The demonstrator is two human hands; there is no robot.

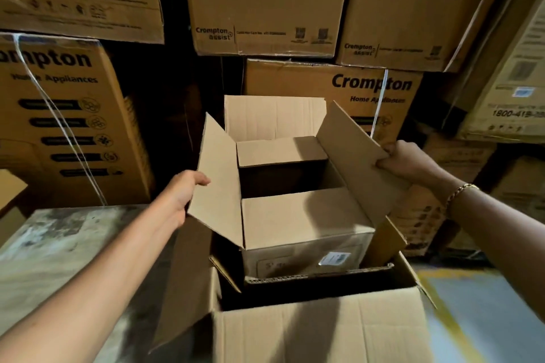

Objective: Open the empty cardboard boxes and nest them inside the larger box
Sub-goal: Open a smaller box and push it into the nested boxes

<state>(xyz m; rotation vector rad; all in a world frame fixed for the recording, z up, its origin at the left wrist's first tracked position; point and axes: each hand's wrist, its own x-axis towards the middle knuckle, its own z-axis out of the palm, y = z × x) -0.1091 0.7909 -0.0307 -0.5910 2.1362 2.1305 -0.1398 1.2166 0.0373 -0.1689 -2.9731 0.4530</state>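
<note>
Backed by stacked brown cartons [295, 79] printed "Crompton Home Appliances", small open brown cardboard box [303, 224] standing inside larger cardboard box [318, 333]; left hand [185, 194] gripping its left flap [218, 186], right hand [407, 162] pinching its right flap [354, 156]

The fingers of the left hand [188, 190] are hidden behind the left flap [219, 186], only the thumb showing; the right hand [408, 160] loses its fingertips behind the right flap [358, 153]; the smaller box [303, 224] is sunk from view below in the larger box [318, 333], itself cut off by the bottom edge; the white label [334, 259] is too blurred to read; the left carton [59, 115] has its lettering clipped by the frame.
</note>
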